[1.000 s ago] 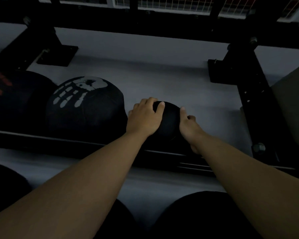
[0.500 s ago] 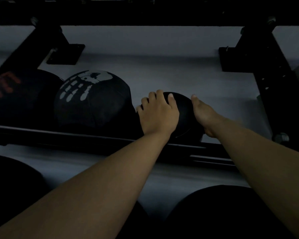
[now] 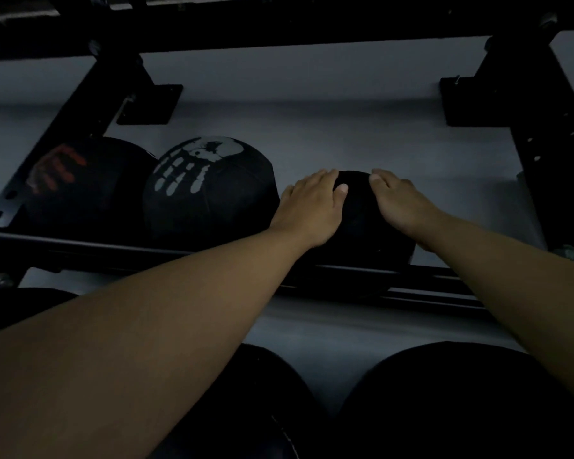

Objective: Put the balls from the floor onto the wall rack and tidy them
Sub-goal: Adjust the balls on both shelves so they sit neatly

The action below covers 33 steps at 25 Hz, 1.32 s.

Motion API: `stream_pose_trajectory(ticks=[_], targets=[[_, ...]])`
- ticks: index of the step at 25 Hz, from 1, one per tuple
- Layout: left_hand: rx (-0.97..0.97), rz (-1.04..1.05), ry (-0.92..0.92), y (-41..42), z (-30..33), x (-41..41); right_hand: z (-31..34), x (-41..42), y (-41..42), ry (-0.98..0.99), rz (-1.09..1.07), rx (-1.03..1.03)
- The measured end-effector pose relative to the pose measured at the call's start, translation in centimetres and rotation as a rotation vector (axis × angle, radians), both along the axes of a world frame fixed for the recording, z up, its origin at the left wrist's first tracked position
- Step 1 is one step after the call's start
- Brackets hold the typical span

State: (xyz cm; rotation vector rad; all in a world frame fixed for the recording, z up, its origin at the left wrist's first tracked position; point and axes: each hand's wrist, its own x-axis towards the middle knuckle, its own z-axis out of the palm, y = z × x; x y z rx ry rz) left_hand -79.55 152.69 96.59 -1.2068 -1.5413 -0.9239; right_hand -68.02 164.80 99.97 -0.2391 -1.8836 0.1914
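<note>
A plain black ball (image 3: pixel 362 223) rests on the black wall rack's front rail (image 3: pixel 113 251), right of a black ball with a white handprint (image 3: pixel 209 190). Further left sits a black ball with a red handprint (image 3: pixel 80 187). My left hand (image 3: pixel 312 210) lies flat over the plain ball's left top, fingers spread. On its right top my right hand (image 3: pixel 401 203) presses, palm down. Both hands hold the ball between them. The scene is dim.
Black rack brackets (image 3: pixel 544 104) are bolted to the grey wall at left and right, with a dark rail overhead. Two large dark balls (image 3: pixel 461 402) sit on a lower tier near the bottom edge. Bare rail runs right of the plain ball.
My hands have slid up from the ball's sides onto its top. The ball looks nearer and larger as my view has shifted closer and to the left.
</note>
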Motion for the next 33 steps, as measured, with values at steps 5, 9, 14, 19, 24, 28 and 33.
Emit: stream_pose_trajectory(ticks=[5, 9, 14, 19, 24, 28, 33], targets=[[0.063, 0.159, 0.09, -6.1, 1.1, -3.7, -1.7, -2.7, -6.0, 0.002, -0.263, 0.271], [0.205, 0.259, 0.027, -12.6, 1.2, -9.7, -1.0, -6.6, -11.6, 0.048, -0.131, 0.238], [0.119, -0.024, -0.139, -19.8, -0.5, -19.3, -1.8, -14.7, -18.7, -0.043, -0.088, 0.216], [0.049, -0.268, -0.204, -18.2, -1.2, -20.7, -2.5, -17.0, -19.3, 0.041, -0.242, 0.209], [0.043, -0.285, -0.193, -18.6, -1.3, -20.5, -2.7, -17.1, -19.6, 0.031, -0.26, 0.179], [-0.018, -0.146, -0.114, -20.1, -0.8, -21.1, -3.5, -17.3, -20.4, 0.054, -0.274, 0.165], [0.042, -0.118, 0.005, -23.4, -0.1, -21.8, -4.4, -17.8, -22.2, 0.203, -0.391, 0.304]])
